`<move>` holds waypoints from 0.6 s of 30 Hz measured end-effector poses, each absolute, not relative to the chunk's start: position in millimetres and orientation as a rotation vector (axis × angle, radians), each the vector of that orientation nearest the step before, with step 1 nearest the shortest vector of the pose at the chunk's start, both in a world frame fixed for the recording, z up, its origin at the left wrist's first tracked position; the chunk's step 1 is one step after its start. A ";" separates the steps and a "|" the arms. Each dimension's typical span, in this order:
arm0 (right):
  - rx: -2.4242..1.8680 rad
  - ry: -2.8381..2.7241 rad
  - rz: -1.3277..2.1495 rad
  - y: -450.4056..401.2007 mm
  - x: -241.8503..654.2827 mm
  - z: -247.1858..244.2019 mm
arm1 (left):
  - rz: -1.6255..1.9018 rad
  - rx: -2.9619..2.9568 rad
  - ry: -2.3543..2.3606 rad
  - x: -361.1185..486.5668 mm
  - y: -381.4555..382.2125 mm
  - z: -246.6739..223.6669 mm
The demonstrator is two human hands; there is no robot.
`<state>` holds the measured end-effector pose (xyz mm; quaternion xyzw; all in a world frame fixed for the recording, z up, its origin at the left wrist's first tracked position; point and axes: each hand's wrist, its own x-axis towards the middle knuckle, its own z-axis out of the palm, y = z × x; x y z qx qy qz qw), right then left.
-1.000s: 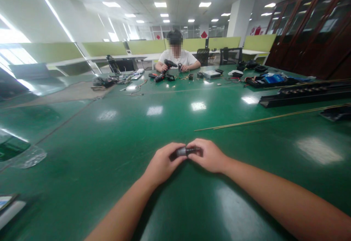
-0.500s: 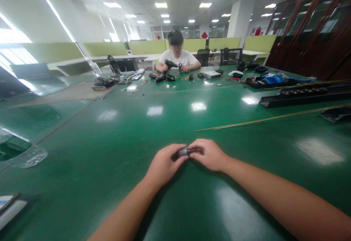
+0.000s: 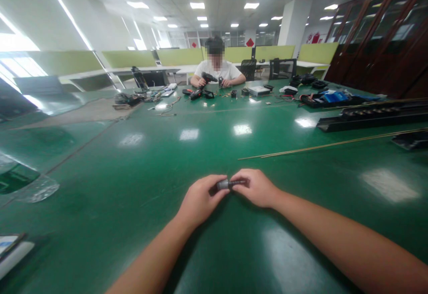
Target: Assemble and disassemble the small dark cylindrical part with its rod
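Observation:
A small dark cylindrical part with a grey band point(image 3: 223, 184) lies level between my two hands, above the green table point(image 3: 160, 151). My left hand point(image 3: 202, 198) is closed round its thicker left end, fingers behind and thumb in front. The thin dark right end is pinched by my right hand point(image 3: 256, 188), whose fingertips nearly touch those of the left. My fingers hide both ends of the part in places.
Thin brass rods point(image 3: 301, 149) and black rails point(image 3: 371, 118) lie at the right. Across the table a person point(image 3: 217, 68) holds a power drill point(image 3: 209, 78) among small parts. A clear plastic container point(image 3: 40, 189) stands at the left.

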<state>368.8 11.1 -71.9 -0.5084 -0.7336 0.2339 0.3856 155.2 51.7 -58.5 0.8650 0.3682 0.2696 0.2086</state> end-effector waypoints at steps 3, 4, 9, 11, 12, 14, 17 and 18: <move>-1.297 -1.861 0.601 10.8 368.6 -71.4 | 0.755 2.415 1.022 154.7 52.1 -58.9; -1.297 -1.857 0.605 10.7 368.5 -71.2 | 0.761 2.419 1.020 154.4 52.1 -58.9; -1.300 -1.840 0.629 10.7 368.1 -70.2 | 0.773 2.427 1.002 153.5 51.8 -57.7; -1.301 -1.835 0.634 10.7 368.2 -70.0 | 0.777 2.423 1.002 153.5 51.8 -57.5; -1.300 -1.832 0.638 10.7 368.2 -70.1 | 0.777 2.422 1.003 153.4 51.9 -57.5; -1.296 -1.825 0.648 10.7 368.3 -70.2 | 0.777 2.423 1.004 153.3 51.9 -57.4; -1.296 -1.820 0.661 10.5 367.9 -70.2 | 0.785 2.422 0.998 153.2 51.5 -56.6; -1.301 -1.820 0.659 10.3 367.8 -69.9 | 0.792 2.421 0.991 153.2 51.3 -56.2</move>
